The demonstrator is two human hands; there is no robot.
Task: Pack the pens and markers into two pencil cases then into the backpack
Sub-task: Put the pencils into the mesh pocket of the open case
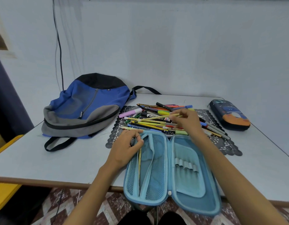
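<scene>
Light-blue pencil case (173, 169) is laid open at 6 o'clock, hanging over the table (43, 161) edge. A yellow pencil (158, 118) is pinched by the right hand (186, 120) above the pen pile (156, 120). Another pencil (139, 163) is pinched by the left hand (126, 146) inside the case. A backpack (87, 106) lies at 10 o'clock, a dark case (230, 114) at 2 o'clock.

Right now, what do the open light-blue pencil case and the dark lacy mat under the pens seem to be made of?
Open light-blue pencil case: likely a stiff moulded shell lined with fabric, given its mesh pockets and elastic loops. Dark lacy mat: probably thin plastic or vinyl; cut-out pattern, scalloped edge, lying flat.
</scene>
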